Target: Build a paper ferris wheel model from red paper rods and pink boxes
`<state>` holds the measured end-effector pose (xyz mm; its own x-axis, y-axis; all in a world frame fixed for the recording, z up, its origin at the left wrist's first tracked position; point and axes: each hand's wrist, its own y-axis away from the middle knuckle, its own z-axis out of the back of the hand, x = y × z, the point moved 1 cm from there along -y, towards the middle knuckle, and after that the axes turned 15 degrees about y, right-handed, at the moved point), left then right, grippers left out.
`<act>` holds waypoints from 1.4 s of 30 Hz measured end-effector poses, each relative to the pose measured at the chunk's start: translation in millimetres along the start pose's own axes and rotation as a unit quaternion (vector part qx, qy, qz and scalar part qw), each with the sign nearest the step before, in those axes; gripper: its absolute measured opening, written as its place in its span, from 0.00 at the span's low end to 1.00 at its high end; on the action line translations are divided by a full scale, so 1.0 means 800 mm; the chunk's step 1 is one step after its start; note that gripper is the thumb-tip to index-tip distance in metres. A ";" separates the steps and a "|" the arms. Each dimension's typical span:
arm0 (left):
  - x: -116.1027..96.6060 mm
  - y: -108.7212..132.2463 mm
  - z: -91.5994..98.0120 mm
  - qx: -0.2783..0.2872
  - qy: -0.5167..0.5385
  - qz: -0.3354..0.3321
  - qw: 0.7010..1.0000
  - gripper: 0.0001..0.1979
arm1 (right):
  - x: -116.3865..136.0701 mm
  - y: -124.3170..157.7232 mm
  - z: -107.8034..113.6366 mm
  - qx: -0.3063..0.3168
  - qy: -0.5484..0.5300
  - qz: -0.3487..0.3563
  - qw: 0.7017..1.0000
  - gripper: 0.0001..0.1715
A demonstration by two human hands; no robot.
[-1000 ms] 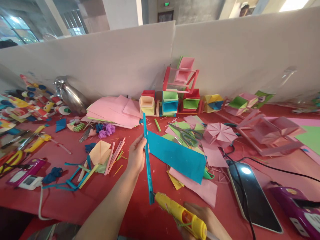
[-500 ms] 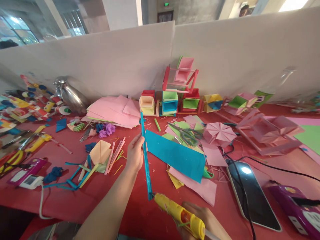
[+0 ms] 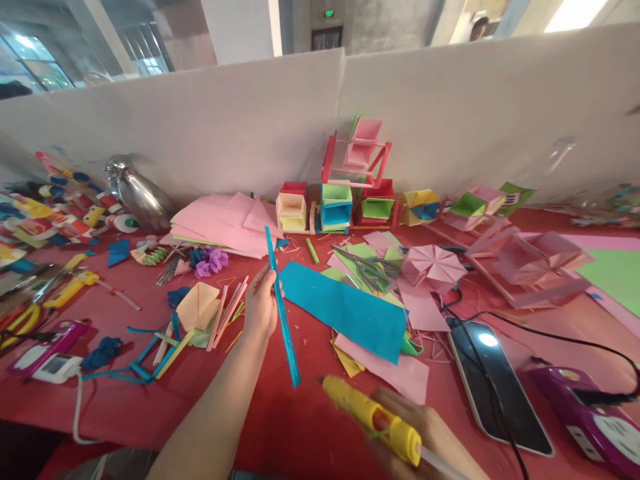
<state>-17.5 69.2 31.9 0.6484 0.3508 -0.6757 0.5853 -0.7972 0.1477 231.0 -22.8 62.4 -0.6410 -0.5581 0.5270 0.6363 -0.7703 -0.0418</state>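
A thin blue paper strip [image 3: 286, 327] is pinched near its upper part by my left hand [image 3: 263, 303], its lower end hanging free above the red table. My right hand [image 3: 417, 427] is wrapped round a yellow glue gun [image 3: 367, 413], whose nozzle points up and left, a short distance right of the strip's lower end and apart from it. Just right of my left hand, a wide blue paper sheet [image 3: 345, 310] lies over scraps and a pink piece [image 3: 390, 367].
Scissors [image 3: 373, 270] lie among scraps behind the blue sheet. A phone [image 3: 500, 387] and black cable are at right. Folded paper boxes [image 3: 336, 207] stand along the white partition [image 3: 225, 133]. Left are blue sticks [image 3: 143, 363], pink strips [image 3: 227, 317] and a metal jug [image 3: 137, 193].
The glue gun's nozzle has come away from the strip's lower end, with my right hand shifting slightly right. My left hand and the strip have moved a little left, and the strip tilts more.
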 end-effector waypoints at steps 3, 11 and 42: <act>0.002 -0.003 0.003 -0.015 0.001 -0.004 1.000 0.21 | -0.028 -0.011 0.016 -0.085 0.088 -0.048 0.991 0.08; 0.011 0.012 -0.004 0.002 0.005 0.022 1.000 0.22 | -0.101 -0.091 0.039 -0.097 0.417 -0.225 0.875 0.14; 0.008 0.044 -0.011 0.126 0.125 0.022 0.984 0.16 | -0.022 -0.105 0.005 -0.071 -0.157 -0.171 0.970 0.16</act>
<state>11.5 48.1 38.7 0.7880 0.3982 -0.4695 0.4357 -0.8995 -0.0316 190.7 52.7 59.7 -0.6275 -0.1571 0.7626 0.3297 -0.9409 0.0774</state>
